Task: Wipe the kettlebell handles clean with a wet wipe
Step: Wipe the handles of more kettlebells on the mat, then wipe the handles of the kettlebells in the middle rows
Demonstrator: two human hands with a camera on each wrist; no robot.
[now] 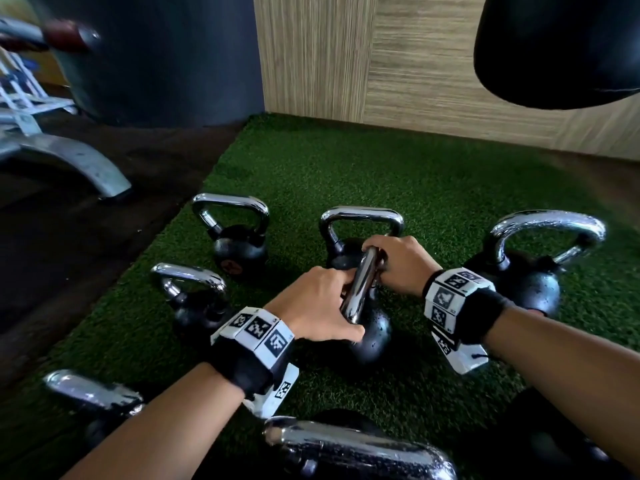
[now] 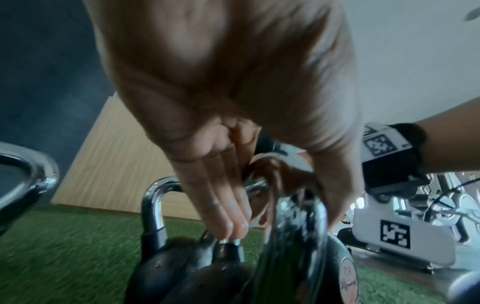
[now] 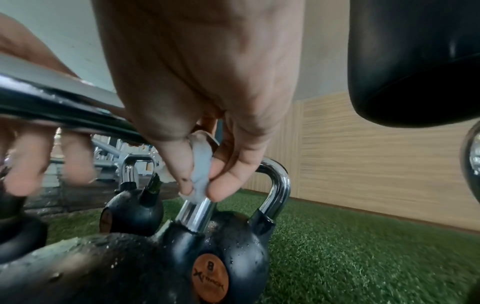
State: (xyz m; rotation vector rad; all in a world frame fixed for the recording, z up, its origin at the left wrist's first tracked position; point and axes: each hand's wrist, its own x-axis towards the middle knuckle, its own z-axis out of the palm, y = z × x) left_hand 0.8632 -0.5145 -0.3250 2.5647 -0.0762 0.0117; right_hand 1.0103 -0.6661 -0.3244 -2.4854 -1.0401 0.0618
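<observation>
The right hand's fingers (image 3: 221, 185) pinch a crumpled wet wipe (image 3: 200, 176) between thumb and fingertips, pressed against the top of one upright of a chrome handle (image 3: 197, 211). Which kettlebell that upright belongs to cannot be told with certainty from the right wrist view; it appears to enter the black ball marked 8 (image 3: 210, 265). In the head view the right hand (image 1: 398, 261) sits at the far end of the handle of the centre kettlebell (image 1: 370, 330), which stands on the green turf mat (image 1: 415, 174). The left hand (image 1: 318, 306) closes around the near part of that handle (image 1: 360, 289), fingers curled over the bar and thumb along the ball, steadying it. The wipe is light, soft and wet; it conforms to the round bar and is best kept bunched under the fingertips so that it does not slide out. The kettlebell is judged heavy and rigid. Its chrome is smooth, and droplets on the ball suggest a slippery surface, so a firm hold on the top bar is advisable. Other kettlebells stand around it: one directly behind (image 1: 360, 220), one far left (image 1: 239, 237), one left (image 1: 194, 296) and a larger one right (image 1: 526, 271). A black punching bag (image 1: 561, 46) hangs above.
</observation>
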